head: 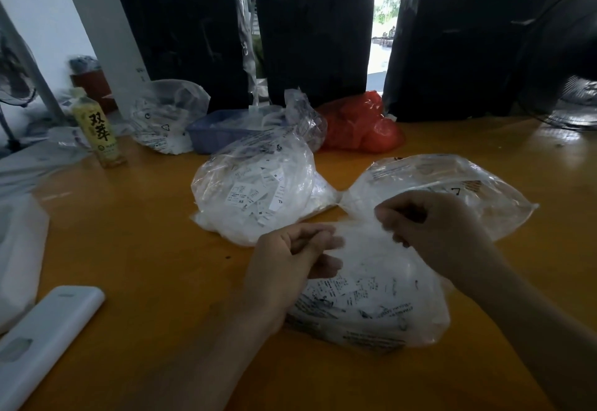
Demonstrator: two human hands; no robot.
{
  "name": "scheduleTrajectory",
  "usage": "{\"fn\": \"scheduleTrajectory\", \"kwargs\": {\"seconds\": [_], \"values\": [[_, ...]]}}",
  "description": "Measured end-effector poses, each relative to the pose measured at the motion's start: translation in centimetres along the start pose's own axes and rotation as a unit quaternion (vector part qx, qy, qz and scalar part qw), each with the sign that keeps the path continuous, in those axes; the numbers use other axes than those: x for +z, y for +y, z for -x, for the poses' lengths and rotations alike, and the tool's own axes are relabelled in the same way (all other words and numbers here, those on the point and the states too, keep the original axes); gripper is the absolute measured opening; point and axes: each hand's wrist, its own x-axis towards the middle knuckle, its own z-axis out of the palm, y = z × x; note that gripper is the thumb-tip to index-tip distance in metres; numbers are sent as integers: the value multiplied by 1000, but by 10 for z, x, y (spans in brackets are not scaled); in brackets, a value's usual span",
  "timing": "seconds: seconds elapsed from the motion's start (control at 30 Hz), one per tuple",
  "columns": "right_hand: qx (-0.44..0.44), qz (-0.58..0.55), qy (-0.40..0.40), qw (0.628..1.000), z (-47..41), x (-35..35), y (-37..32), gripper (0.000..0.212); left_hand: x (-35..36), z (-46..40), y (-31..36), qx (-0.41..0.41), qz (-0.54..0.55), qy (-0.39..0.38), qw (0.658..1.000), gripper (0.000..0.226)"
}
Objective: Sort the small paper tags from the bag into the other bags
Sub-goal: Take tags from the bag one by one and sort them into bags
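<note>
Both hands, left hand [290, 249] and right hand [433, 220], pinch the near bag [371, 297] mouth between them, with the tag-filled bag [255, 191] lying beyond, nearer the left

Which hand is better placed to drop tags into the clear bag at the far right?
Probably the right hand: it grips the near bag right beside the far right bag. The left hand would have to cross over.

On the table [145, 249], 2 bags [258, 197] [452, 191] lie behind the nearest bag [371, 297].
</note>
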Motion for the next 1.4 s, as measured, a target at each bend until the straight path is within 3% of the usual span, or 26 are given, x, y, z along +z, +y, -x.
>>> {"fn": "scheduleTrajectory", "kwargs": {"seconds": [0.1,0.2,0.3,0.4,0.47,0.57,0.6,0.67,0.73,0.77,0.93,1.13,1.23,1.4], "values": [[24,106,121,987,-18,-18,31,7,-4,-1,2,-11,27,26,999,12],[48,207,183,960,-31,-32,61,14,-6,-3,5,-24,72,41,996,11],[45,280,167,944,-33,-29,68,14,-7,-4,7,-23,109,39,993,17],[52,360,120,924,-27,-21,59,35,-9,-4,7,-14,148,33,988,29],[10,403,124,907,-22,-21,49,35,-11,-5,6,-3,167,30,986,27],[-131,356,120,917,-4,-14,17,18,-12,-5,8,12,175,32,984,29],[-175,311,72,931,3,-9,2,16,-12,-4,9,13,164,35,986,30],[-200,232,-97,947,13,8,-19,27,-12,-3,10,12,149,38,988,30],[-188,240,-236,923,20,28,-22,47,-13,-3,10,10,143,34,989,27],[-184,270,-259,909,22,35,-18,52,-13,-2,10,9,141,31,990,26],[-146,211,-190,948,21,42,-7,20,-10,-1,12,-2,157,28,987,18],[-134,242,-196,941,20,39,1,27,-10,0,13,-18,188,11,982,19],[-168,264,-196,929,20,37,-2,20,-10,-1,11,-23,184,12,983,14],[-187,241,-182,935,22,29,-6,11,-10,-3,9,-28,234,22,972,26]]}}
